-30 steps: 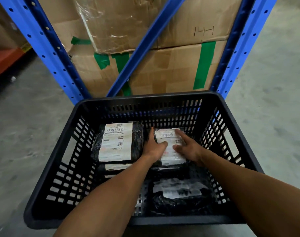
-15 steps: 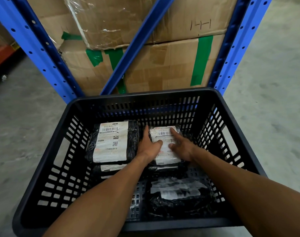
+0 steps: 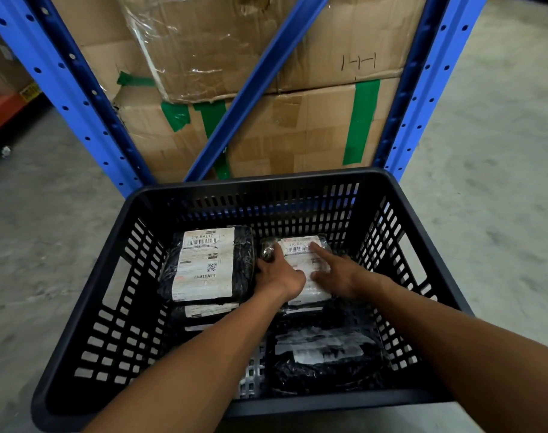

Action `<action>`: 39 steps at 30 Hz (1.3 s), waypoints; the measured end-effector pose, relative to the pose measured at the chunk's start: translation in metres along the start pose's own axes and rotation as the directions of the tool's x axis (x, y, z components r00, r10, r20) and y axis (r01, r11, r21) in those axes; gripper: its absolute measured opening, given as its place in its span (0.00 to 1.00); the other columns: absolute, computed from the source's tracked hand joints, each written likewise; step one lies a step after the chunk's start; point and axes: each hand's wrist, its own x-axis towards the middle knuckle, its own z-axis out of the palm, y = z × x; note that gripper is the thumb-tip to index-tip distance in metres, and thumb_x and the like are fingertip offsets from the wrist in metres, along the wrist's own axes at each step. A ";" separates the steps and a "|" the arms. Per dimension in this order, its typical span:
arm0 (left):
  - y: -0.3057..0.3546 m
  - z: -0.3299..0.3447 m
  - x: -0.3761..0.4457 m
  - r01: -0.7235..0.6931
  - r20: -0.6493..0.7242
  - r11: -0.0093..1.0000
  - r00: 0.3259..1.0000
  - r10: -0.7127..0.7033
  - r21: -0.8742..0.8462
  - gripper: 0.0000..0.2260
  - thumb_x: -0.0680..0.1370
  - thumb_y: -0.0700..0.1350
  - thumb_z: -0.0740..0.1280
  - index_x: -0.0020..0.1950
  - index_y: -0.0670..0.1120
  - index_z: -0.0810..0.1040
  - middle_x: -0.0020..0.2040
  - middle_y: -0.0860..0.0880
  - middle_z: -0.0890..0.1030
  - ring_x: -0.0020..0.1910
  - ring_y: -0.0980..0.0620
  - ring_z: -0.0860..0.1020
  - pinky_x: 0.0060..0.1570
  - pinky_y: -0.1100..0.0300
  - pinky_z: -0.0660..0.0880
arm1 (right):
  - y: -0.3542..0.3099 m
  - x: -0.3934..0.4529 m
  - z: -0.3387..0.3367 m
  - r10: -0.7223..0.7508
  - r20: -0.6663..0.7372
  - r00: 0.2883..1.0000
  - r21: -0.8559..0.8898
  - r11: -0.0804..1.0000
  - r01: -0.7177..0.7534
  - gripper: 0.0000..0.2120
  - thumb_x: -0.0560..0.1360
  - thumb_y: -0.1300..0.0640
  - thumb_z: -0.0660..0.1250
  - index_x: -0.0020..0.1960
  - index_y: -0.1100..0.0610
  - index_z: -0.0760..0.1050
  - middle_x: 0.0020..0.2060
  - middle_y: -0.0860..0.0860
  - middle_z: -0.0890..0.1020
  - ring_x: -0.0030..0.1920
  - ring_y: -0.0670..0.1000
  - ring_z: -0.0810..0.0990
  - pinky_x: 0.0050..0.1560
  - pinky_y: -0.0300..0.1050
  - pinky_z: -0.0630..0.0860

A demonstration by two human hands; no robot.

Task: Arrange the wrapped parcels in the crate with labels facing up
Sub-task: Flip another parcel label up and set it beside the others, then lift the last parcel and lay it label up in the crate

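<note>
Head view — both hands settle a parcel label-up in the crate | left hand grips its edge, right hand lies flat, fingers straight | next, likely: release, check the near parcel.

A warehouse — blue racking with taped cartons stands beyond the fingers, on bare concrete floor.
</note>
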 end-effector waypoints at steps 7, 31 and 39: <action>-0.016 -0.039 -0.069 -0.419 0.218 0.724 0.907 0.359 0.549 0.32 0.82 0.53 0.60 0.83 0.54 0.49 0.79 0.40 0.60 0.72 0.37 0.69 0.66 0.47 0.71 | 0.008 -0.045 -0.025 -0.015 0.087 0.996 -0.234 0.972 0.035 0.37 0.77 0.51 0.68 0.79 0.44 0.53 0.68 0.57 0.75 0.56 0.61 0.83 0.55 0.58 0.81; -0.037 -0.084 -0.094 -0.384 0.165 0.918 0.904 0.395 -0.098 0.19 0.86 0.54 0.53 0.75 0.53 0.70 0.65 0.55 0.75 0.51 0.58 0.79 0.58 0.57 0.74 | -0.005 -0.131 -0.070 -0.217 0.054 0.975 0.118 0.971 0.209 0.25 0.66 0.50 0.81 0.60 0.48 0.76 0.49 0.47 0.84 0.50 0.49 0.83 0.56 0.45 0.78; -0.022 -0.118 -0.105 -0.650 -0.222 0.686 0.758 0.613 -0.326 0.33 0.80 0.61 0.62 0.82 0.63 0.51 0.81 0.60 0.55 0.77 0.61 0.56 0.74 0.56 0.56 | -0.027 -0.151 -0.101 -0.308 -0.301 0.903 0.293 0.871 0.395 0.20 0.74 0.37 0.68 0.55 0.50 0.81 0.34 0.48 0.75 0.30 0.45 0.73 0.28 0.39 0.68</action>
